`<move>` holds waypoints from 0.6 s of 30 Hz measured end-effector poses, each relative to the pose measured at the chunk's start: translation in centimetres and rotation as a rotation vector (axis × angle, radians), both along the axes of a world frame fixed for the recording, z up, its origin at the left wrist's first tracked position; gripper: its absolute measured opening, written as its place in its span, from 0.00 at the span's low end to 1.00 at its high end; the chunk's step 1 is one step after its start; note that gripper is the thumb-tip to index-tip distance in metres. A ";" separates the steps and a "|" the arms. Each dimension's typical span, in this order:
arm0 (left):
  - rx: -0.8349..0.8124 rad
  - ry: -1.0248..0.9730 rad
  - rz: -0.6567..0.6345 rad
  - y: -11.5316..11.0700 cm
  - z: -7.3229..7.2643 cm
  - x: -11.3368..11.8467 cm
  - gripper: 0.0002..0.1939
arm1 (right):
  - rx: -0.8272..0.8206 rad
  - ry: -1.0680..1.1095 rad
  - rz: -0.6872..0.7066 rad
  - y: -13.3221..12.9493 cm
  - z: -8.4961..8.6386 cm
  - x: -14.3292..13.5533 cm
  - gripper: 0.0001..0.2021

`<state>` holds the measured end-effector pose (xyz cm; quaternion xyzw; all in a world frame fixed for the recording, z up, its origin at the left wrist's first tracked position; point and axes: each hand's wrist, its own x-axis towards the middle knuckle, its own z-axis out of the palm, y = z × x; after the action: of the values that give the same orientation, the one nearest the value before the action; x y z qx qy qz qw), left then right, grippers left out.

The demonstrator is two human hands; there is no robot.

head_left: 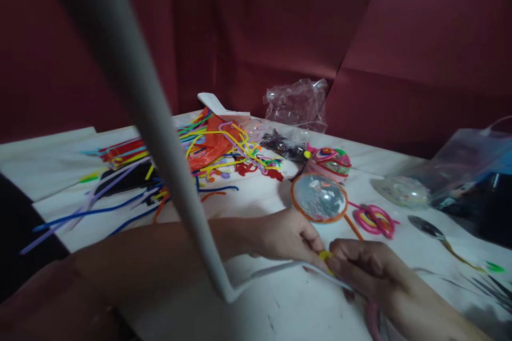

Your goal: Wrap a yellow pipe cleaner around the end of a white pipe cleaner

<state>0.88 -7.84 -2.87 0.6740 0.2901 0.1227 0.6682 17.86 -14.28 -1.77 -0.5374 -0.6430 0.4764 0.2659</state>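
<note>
Together, left hand (294,237) and right hand (366,269) pinch something small and yellow (326,257)

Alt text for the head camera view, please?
A left hand and right hand hold a small yellow piece over a white table; a blurred pale rod crosses in front, with colourful fuzzy sticks strewn behind.

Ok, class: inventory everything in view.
Table: one, white, beneath
Backdrop: one, maroon, behind
Fuzzy stems: many, mixed colours, left
Crumpled sheet: one, orange, among stems
Plastic bag: one, clear, back
Banded ball: one, pink, centre
Rimmed disc: one, orange, centre
Fuzzy spiral: one, pink, right
Plastic dome: one, clear, right
Plastic pouch: one, clear, far right
Blurred bits: many, mixed, scattered
Bent rod: one, grey, foreground
Small piece: one, yellow, between hands
Left hand: one, bare, front
Right hand: one, bare, front
</note>
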 end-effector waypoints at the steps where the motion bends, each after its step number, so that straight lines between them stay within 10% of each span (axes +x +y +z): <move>1: 0.031 0.024 -0.036 -0.1 0.0 0.0 0.14 | -0.002 -0.020 0.006 -0.2 -0.3 0.3 0.22; 6: 0.163 0.131 -0.104 -0.7 -0.2 0.0 0.08 | -0.023 -0.163 0.012 -0.4 -1.2 1.4 0.18; 14: -0.042 -0.056 0.294 -0.5 -0.3 0.3 0.15 | 0.148 0.023 -0.153 0.7 0.7 -0.6 0.28; 18: -0.036 -0.040 0.196 -0.6 0.0 0.3 0.17 | 0.125 -0.008 -0.164 0.3 0.9 -1.0 0.29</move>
<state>1.14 -8.39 -2.89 0.6278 0.3434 0.1955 0.6706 16.83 -13.96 -0.86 -0.5725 -0.6265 0.4096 0.3345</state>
